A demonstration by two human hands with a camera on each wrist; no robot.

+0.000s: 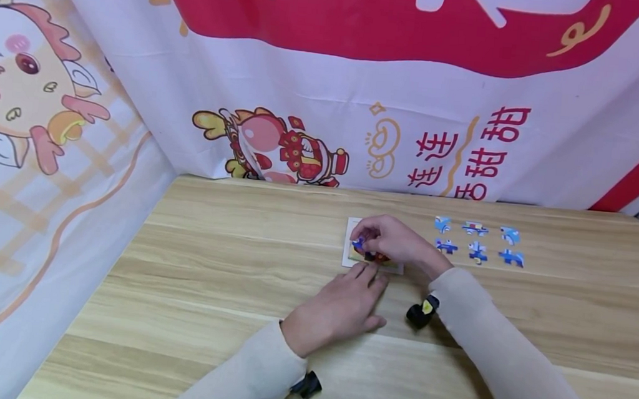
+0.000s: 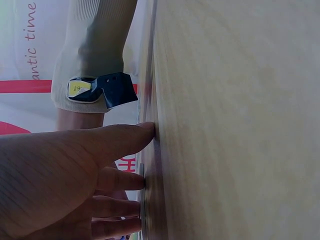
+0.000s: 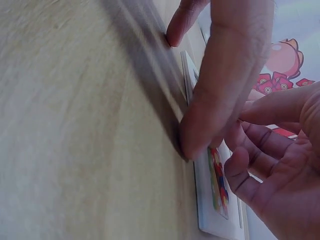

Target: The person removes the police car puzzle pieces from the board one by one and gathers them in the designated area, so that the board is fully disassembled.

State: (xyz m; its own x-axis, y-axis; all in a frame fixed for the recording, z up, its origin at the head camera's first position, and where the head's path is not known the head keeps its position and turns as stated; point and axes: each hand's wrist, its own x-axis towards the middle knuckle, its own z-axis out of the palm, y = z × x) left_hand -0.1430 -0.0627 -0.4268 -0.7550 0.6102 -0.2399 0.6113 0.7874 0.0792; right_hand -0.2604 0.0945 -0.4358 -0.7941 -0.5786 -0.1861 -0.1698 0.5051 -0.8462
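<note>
A small puzzle board (image 1: 346, 255) with a white frame and a colourful picture area lies on the wooden table, partly hidden by both hands. Over its picture area, my right hand (image 1: 394, 238) pinches a blue puzzle piece (image 1: 358, 243) with thumb and fingers, low against the board. My left hand (image 1: 342, 303) lies palm down, fingers stretched out, its fingertips at the board's near edge and its thumb spread on the table. From the right wrist, the left fingers (image 3: 205, 115) cover part of the white frame (image 3: 215, 225) and the right fingertips.
To the right of the board, several loose blue puzzle pieces (image 1: 477, 249) lie in two rows. Each sleeve carries a black wrist camera (image 1: 422, 313). A printed cloth (image 1: 317, 80) hangs behind the table's far edge, with another cloth along the left side.
</note>
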